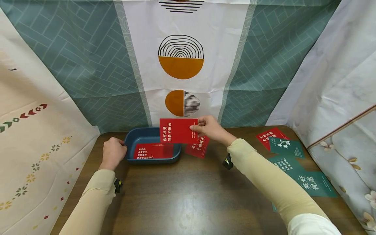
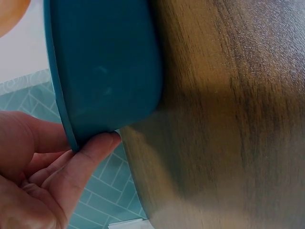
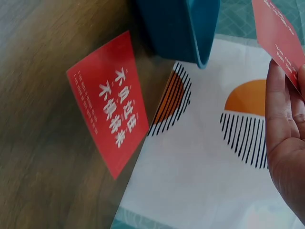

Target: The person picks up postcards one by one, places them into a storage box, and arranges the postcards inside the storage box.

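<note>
A red card with white writing is pinched at its right end by my right hand, held above the right part of a blue tray. The right wrist view shows the same card between thumb and fingers. Inside the tray lies another red card. My left hand pinches the tray's left end, thumb against its outer wall. A further red card lies on the table just right of the tray, partly hidden in the head view by the held card.
On the table's right side lie a red card and several green cards, some overlapping and partly behind my right forearm. A patterned cloth hangs behind the brown table; pale cloths hang at both sides.
</note>
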Demonstrator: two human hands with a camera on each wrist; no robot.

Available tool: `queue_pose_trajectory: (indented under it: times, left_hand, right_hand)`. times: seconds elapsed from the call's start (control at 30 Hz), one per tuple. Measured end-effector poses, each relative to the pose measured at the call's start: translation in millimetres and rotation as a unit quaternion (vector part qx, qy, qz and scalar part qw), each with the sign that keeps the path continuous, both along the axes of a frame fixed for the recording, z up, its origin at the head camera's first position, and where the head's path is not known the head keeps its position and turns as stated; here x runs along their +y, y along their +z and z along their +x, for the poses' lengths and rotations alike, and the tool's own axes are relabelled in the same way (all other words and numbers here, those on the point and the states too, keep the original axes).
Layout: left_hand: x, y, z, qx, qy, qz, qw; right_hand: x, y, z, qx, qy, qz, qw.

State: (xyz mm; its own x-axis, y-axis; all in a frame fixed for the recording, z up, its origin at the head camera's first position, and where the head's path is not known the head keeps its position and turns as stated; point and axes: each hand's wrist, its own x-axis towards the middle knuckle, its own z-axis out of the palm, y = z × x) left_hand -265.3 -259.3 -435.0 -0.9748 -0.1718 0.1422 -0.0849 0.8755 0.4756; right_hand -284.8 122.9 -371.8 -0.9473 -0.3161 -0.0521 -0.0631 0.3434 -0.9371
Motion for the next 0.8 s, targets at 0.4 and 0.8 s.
queue_pose_trajectory:
  times: [0.4,0.8]
  left_hand:
    - [-0.7,-0.1,0.1,0.018,-0.007,-0.005,0.9998]
    - [0.0,1.0,0.9,0.015,-0.006,-0.004,0.9999]
  right_hand:
    - [-33,-1.3,-7.1,-0.002,0.026,-0.031,0.9992]
    - [-60,-7.1,-10.3,0.004,0.038,-0.038,0.9986]
